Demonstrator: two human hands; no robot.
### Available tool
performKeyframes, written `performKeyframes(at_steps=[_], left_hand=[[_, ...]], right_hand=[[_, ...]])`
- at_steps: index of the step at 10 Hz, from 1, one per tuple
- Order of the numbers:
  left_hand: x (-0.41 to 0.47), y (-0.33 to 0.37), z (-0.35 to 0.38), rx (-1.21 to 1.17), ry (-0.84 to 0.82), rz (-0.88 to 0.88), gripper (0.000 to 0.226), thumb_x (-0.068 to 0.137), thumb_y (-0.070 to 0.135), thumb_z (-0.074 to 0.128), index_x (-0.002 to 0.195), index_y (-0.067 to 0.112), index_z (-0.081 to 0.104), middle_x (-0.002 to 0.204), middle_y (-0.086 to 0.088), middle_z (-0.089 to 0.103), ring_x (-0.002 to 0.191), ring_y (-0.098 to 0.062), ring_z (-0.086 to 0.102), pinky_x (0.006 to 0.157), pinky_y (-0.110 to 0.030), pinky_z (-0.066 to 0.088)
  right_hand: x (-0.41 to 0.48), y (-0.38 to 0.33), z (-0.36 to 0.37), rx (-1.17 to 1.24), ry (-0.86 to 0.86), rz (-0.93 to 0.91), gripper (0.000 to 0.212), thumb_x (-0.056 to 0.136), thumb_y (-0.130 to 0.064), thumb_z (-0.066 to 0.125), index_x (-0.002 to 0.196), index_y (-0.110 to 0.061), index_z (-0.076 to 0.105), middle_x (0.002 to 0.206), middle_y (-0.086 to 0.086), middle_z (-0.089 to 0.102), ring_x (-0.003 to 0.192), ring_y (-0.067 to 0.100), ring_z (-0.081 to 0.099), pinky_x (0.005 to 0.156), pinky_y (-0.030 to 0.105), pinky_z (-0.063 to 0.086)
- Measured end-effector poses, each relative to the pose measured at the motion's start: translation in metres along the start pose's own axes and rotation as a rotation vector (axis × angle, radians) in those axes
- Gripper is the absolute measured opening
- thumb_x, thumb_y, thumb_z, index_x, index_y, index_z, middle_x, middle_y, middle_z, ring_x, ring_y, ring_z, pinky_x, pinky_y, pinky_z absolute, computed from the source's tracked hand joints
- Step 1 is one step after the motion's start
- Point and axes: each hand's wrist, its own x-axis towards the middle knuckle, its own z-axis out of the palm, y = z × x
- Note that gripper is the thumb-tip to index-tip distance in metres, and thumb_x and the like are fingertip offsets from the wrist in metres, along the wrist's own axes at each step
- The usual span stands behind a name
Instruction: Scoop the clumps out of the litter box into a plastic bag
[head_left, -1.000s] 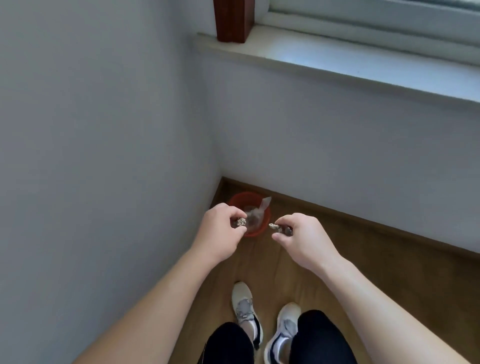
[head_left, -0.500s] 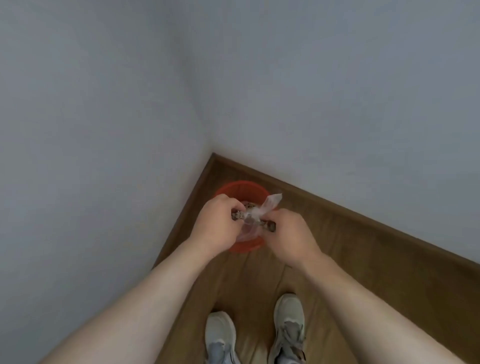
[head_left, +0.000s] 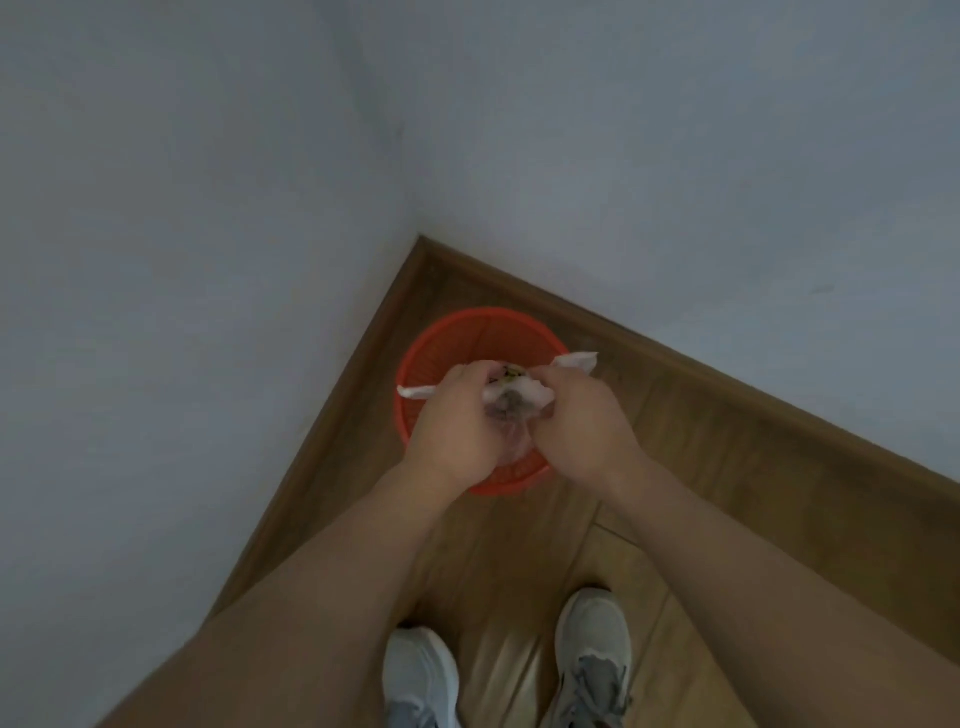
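Looking straight down at this one: a thin clear plastic bag (head_left: 519, 397) is bunched up between both hands, right above a round red bin (head_left: 483, 332) that sits on the wooden floor (head_left: 691, 467) in the corner where two grey walls (head_left: 208, 208) meet. The left hand (head_left: 454, 421) has its fingers (head_left: 467, 375) curled tight around the left side of the bag, and a twisted white tail of plastic pokes out past it over the bin's rim. The right hand (head_left: 587, 426) grips the other side the same way, fingers curled round the plastic, with a second tail sticking out toward the skirting board (head_left: 675, 358). So both hands are holding the bag, close together, nearly knuckle to knuckle. In the bag you can make out a dark greyish lump (head_left: 511, 410) hanging in the middle, and a bit of something yellowish-brown near the top, but it's blurry so I can't tell more than that. The lower part of the bag hangs over the bin's opening. The bin itself has ribbed slotted sides, and only the far inner wall shows; the hands and bag cover the bottom, so I can't tell what's in it. Down at the bottom edge there's a pair of light grey sneakers (head_left: 592, 644) on the floorboards, toes pointing at the bin.
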Motion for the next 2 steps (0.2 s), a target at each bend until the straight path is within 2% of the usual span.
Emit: performKeyframes(at_steps=[1, 2], left_hand=[[-0.012, -0.002, -0.002, -0.017, -0.008, -0.005, 0.065, 0.079, 0.023, 0.079, 0.138, 0.017, 0.051, 0.133, -0.004, 0.055, 0.123, -0.020, 0.052, 0.104, -0.031, 0.042], [-0.024, 0.007, -0.013, 0.017, -0.006, 0.003, 0.061, 0.082, 0.025, 0.076, 0.137, 0.017, 0.051, 0.137, -0.005, 0.054, 0.126, -0.021, 0.050, 0.100, -0.027, 0.038]], right_hand=[[-0.009, 0.002, -0.001, -0.009, 0.001, 0.009, 0.026, 0.089, -0.009, 0.056, 0.112, -0.012, 0.069, 0.103, 0.002, 0.070, 0.095, 0.017, 0.062, 0.078, 0.028, 0.046], [-0.018, 0.004, -0.002, -0.064, 0.003, 0.041, 0.035, 0.088, -0.014, 0.057, 0.122, -0.013, 0.064, 0.116, 0.007, 0.068, 0.108, 0.024, 0.061, 0.089, 0.033, 0.051]])
